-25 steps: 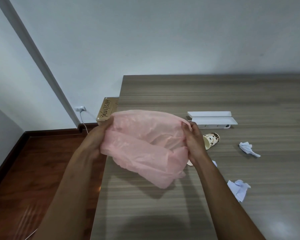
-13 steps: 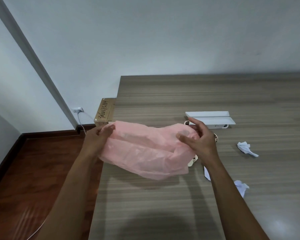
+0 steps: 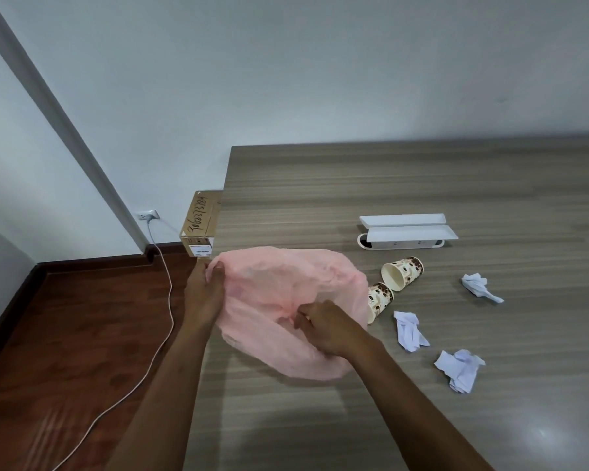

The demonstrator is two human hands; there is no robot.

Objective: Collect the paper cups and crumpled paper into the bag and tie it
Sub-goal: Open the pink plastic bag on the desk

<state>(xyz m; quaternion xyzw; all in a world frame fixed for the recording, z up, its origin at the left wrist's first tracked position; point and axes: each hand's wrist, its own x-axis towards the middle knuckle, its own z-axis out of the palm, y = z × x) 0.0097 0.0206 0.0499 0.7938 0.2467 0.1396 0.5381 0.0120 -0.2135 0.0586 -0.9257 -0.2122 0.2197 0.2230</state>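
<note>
Sparse office: laminate table [image 3: 422, 185], cardboard box [image 3: 201, 222].

A thin, see-through pink plastic bag [image 3: 286, 311] hangs crumpled and puffed out over the table's left edge. At its 3 o'clock two patterned paper cups lie on their sides: one [image 3: 402, 272] with its open mouth facing left, the other [image 3: 378, 300] partly hidden behind the bag. Three balls of crumpled white paper lie at 3 o'clock [image 3: 480, 287], 4 o'clock [image 3: 409, 330] and 5 o'clock [image 3: 460, 368] of the cups, apart from each other.
</note>
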